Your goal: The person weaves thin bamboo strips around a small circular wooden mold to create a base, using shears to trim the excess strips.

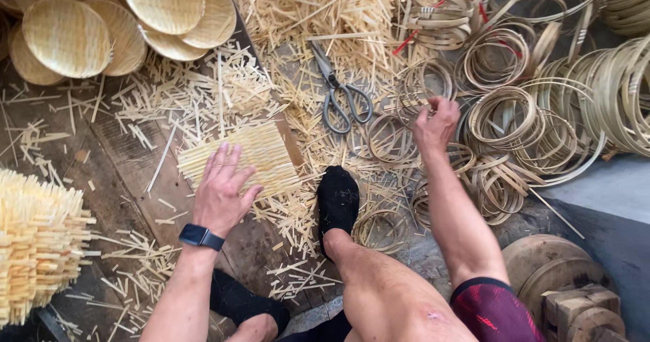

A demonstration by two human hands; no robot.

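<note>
My left hand (220, 193) lies flat, fingers spread open, on the near edge of a square woven bamboo mat (247, 158) that rests on the wooden floor (122, 159) among loose bamboo offcuts. My right hand (435, 122) reaches out over the heap of bamboo hoops (504, 122), its fingers pinched closed on the rim of one thin hoop (425, 81). The scissors (340, 91) lie untouched between both hands, just beyond the mat.

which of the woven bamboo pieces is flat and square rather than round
The woven mat under the left hand; the finished trays stacked at upper left are all round and dished.
</note>
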